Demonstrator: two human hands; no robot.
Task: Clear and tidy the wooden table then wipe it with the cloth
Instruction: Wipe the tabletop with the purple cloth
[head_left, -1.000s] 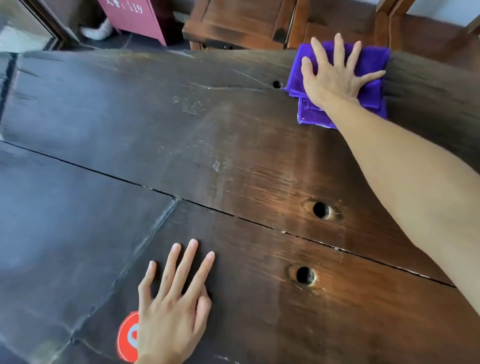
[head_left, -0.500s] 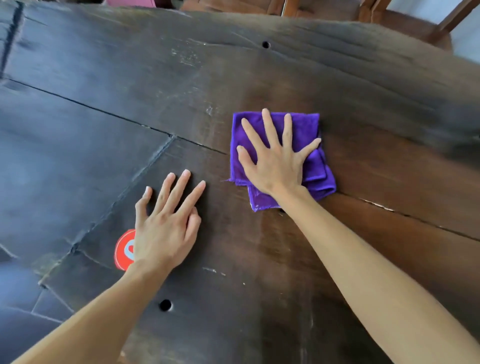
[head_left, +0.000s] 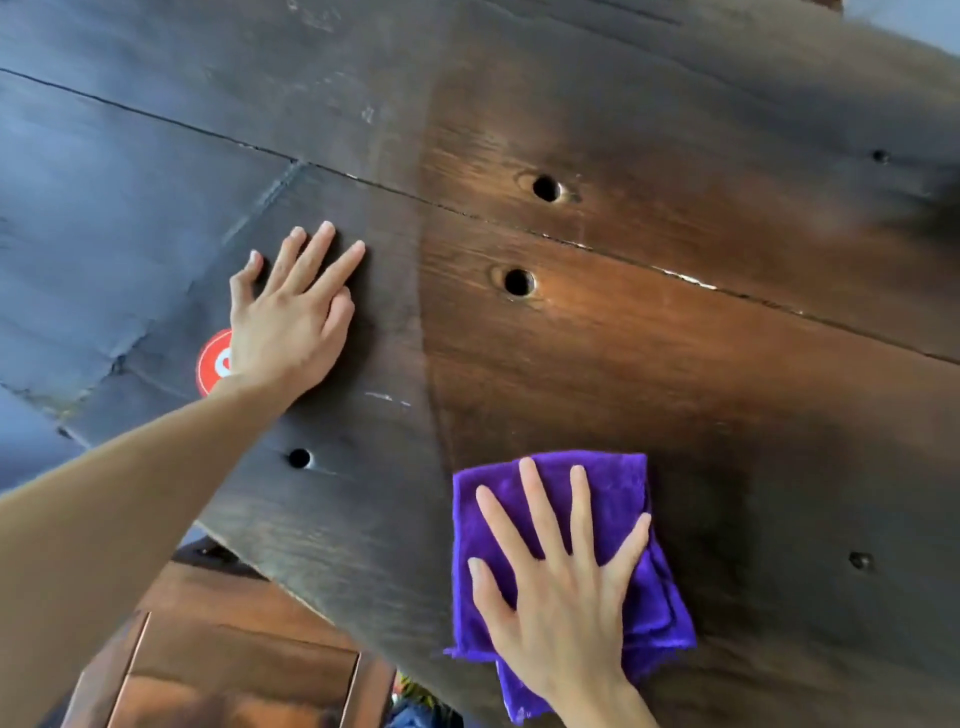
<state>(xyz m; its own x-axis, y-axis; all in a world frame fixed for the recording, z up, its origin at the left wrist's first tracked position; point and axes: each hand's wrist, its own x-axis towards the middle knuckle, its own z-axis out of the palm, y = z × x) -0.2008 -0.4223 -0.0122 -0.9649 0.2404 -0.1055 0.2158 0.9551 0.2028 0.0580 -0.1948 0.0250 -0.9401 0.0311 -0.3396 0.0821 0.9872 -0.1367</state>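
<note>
The dark wooden table (head_left: 675, 364) fills most of the view, with cracks and several round holes in its top. A folded purple cloth (head_left: 623, 499) lies near the table's front edge. My right hand (head_left: 561, 587) presses flat on the cloth with fingers spread. My left hand (head_left: 291, 317) rests flat on the bare wood to the left, fingers apart and holding nothing. It partly covers a round red and white sticker (head_left: 210, 364).
A wooden chair (head_left: 223, 660) stands below the table's front edge at the bottom left. Two round holes (head_left: 545, 188) lie in the lighter wood right of my left hand.
My right hand has dragged the purple cloth from the far edge across the table toward me, to the front edge. My left hand has stayed flat by the sticker.
</note>
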